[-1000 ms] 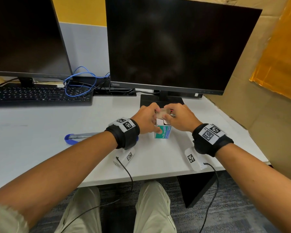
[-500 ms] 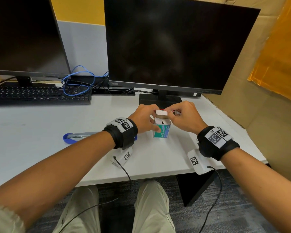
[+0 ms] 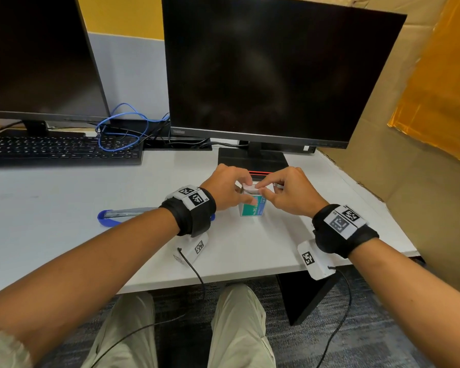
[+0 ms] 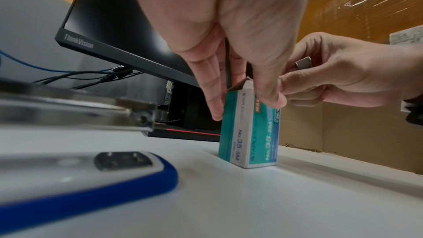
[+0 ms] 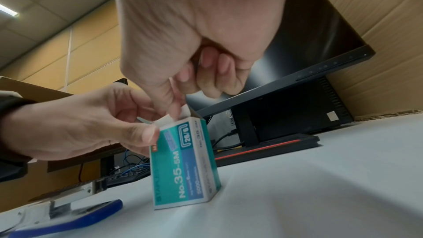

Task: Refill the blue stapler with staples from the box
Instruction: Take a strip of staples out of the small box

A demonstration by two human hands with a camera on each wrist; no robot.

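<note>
The teal staple box (image 5: 183, 162) stands upright on the white desk (image 3: 64, 208), its top flaps open, but what lies inside is hidden by both hands. The left hand (image 3: 223, 187) pinches its upper sides; the right hand (image 3: 290, 192) pinches a flap and holds a small metal strip (image 4: 303, 62). The blue stapler (image 3: 122, 215) lies open to the left, partly behind the left wrist.

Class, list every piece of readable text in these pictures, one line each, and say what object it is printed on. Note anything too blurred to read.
"ThinkVision": bottom bezel of the right-hand monitor.
"No.35-5M": front face of the staple box.
"No.35-5M": narrow side of the staple box.
"26/6": white-edged panel near the box top.
"5000": small line on the box front; the words after it are blurred.
Red brand tab under the left hand's thumb: covered, unreadable.
Wristband squares: coded patterns, no words.
</note>
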